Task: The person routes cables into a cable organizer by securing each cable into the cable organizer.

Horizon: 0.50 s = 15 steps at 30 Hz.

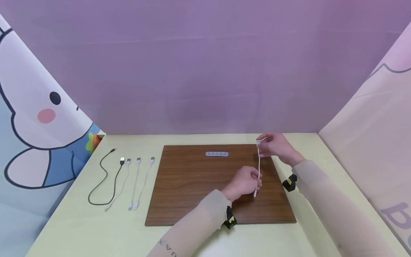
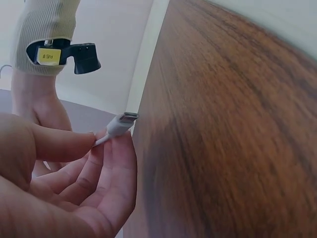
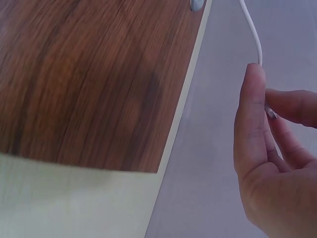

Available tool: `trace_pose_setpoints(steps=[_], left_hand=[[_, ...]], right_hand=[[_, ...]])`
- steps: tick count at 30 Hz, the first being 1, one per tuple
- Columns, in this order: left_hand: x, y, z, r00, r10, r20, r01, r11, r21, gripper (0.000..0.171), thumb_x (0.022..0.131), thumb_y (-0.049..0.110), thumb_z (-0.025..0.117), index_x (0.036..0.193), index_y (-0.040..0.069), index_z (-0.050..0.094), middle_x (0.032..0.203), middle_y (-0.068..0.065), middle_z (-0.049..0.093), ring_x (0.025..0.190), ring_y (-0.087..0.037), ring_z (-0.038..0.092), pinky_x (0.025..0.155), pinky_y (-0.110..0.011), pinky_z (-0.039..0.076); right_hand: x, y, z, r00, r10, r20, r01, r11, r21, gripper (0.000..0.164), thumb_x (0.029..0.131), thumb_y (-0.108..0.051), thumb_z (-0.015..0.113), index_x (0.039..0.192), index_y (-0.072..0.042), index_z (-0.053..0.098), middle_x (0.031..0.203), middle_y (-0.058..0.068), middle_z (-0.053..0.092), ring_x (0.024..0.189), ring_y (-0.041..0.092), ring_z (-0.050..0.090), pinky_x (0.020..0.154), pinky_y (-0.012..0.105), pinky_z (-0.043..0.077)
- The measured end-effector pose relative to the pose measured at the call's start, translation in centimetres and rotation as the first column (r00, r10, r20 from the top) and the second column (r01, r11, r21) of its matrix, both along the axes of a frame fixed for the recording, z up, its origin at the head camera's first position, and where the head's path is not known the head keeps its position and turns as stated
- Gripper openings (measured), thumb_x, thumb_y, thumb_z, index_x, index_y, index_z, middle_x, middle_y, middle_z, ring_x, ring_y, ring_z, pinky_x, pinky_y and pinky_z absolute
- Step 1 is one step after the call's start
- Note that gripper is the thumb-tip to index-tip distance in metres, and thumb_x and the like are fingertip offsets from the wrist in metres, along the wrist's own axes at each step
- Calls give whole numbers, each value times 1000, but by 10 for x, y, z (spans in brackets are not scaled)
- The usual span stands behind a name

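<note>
A short white USB cable (image 1: 258,162) is stretched between both hands above the right part of a brown wooden board (image 1: 192,189). Near its lower end, the left hand (image 1: 244,181) pinches it between thumb and fingers. Beyond those fingertips sticks out a white USB-C type plug (image 2: 119,126) with a metal tip. The right hand (image 1: 277,147) holds the other end higher up, by the board's back right corner. In the right wrist view the fingers (image 3: 250,119) and thumb mostly cover that end, with a bit of metal showing between them.
Left of the board, a black cable (image 1: 115,182) lies in a loop on the pale table (image 1: 80,228). Beside it are white cables (image 1: 135,182) laid out lengthwise, three in all. A small light-coloured slotted strip (image 1: 217,154) lies near the board's back edge. A purple curtain (image 1: 205,78) hangs behind.
</note>
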<state>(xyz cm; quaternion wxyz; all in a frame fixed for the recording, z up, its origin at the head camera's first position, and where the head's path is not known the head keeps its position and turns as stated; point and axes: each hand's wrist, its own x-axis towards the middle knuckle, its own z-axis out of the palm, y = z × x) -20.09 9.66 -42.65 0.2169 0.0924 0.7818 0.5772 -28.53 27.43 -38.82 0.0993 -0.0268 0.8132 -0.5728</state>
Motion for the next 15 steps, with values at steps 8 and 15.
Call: trace_pose_setpoints(steps=[8,15], left_hand=[[-1,-2,3,998,-20,-53,18,999,-33,18,91,-9,62,106,-2,68,79,-3,65,71,-15,64,65,-26,54],[-7,-14,2,991,-33,-127,17,992,-124,21,91,-8,62,110,0,68,78,-1,64,69,-12,62,61,-25,53]], right_hand=[[-2,-11,3,1000,4,-13,-3,1000,21,35,97,-1,62,128,10,53,114,30,58,83,24,71,78,38,61],[-6,-24,10,1000,-10,-14,10,1000,18,37,96,-1,62,129,11,52,117,30,58,87,24,70,81,39,60]])
